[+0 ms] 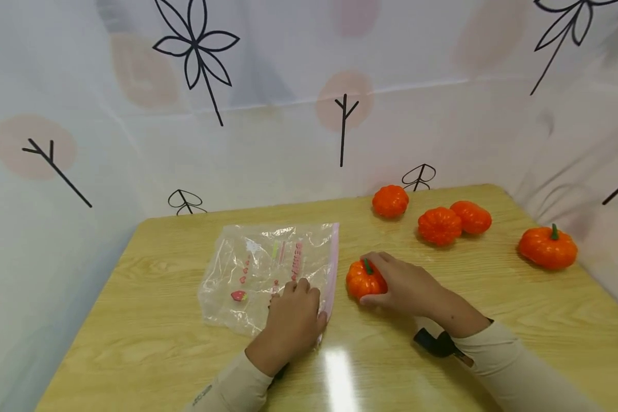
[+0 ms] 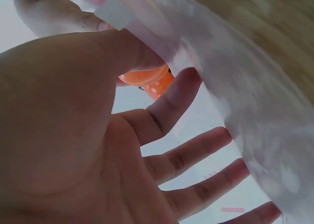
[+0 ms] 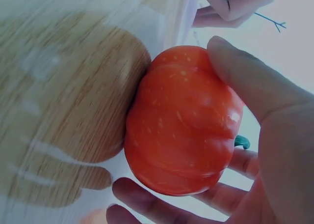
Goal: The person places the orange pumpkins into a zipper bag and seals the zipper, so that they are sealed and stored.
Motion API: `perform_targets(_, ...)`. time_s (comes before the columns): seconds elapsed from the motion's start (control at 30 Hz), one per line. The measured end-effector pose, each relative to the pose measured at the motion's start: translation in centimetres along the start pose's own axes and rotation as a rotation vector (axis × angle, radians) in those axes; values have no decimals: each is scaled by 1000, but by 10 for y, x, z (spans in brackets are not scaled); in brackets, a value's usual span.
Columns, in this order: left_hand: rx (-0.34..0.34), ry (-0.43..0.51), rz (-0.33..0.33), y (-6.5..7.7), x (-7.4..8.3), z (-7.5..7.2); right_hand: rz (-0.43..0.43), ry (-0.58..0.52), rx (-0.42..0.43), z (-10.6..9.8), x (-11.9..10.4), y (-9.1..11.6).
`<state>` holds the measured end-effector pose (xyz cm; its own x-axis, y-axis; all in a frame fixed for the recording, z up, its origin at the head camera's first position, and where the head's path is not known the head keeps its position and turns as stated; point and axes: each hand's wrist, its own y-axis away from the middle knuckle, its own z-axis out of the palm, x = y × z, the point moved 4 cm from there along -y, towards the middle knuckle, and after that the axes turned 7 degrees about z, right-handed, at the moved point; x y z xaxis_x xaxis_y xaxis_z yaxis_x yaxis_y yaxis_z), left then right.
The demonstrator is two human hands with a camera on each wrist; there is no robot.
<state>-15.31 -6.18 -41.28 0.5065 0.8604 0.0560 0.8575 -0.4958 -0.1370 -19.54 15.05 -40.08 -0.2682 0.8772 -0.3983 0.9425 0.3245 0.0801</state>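
Observation:
A small orange toy pumpkin (image 1: 363,280) with a green stem sits on the table, and my right hand (image 1: 409,286) grips it from the right. In the right wrist view, the thumb lies along one side of the pumpkin (image 3: 184,121) and the fingers reach round the other. To its left lies a clear plastic zip bag (image 1: 262,257) printed with strawberries and pink lettering, flat with a lilac zip edge. My left hand (image 1: 296,315) rests on the bag's lower right part beside that edge. The left wrist view has its spread fingertips (image 2: 216,138) touching the plastic.
Several more orange toy pumpkins stand on the table's right: one at the back (image 1: 390,201), a touching pair (image 1: 439,226) in front of it, and a larger one (image 1: 548,248) near the right edge. A patterned cloth (image 1: 288,154) hangs behind the wooden table (image 1: 149,320).

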Motion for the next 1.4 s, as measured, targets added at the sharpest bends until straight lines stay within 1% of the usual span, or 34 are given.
perform_targets(0.1,8,-5,5,-1,0,-3,-8,4,5,-3,-1,1)
perform_targets(0.23,-3,18,3,-3,-2,-4,-30,-16,-24,-7,-4,3)
perform_targets(0.37,-19,53,-11,-4,-3,-3,-85,-42,-60,-8,-7,4)
perform_targets(0.47,-19,69,-14,-3,-3,-3,-113,-50,-75,-8,-8,4)
perform_targets(0.57,-6,72,-9,-3,-3,-2,-111,-44,-72,-6,-9,4)
perform_targets(0.77,17,62,5,-3,-2,-2,-96,-30,-18,-4,-9,2)
perform_targets(0.93,21,77,0,-4,-2,-2,-80,-59,44,-4,-10,0)
perform_targets(1.1,61,74,0,-5,0,-5,-52,-81,100,-4,-11,-1)
perform_targets(1.2,83,70,-3,-6,0,-6,-42,-94,115,-4,-12,-1)
perform_targets(1.4,125,57,-6,-8,1,-7,-50,-113,134,-3,-15,0)
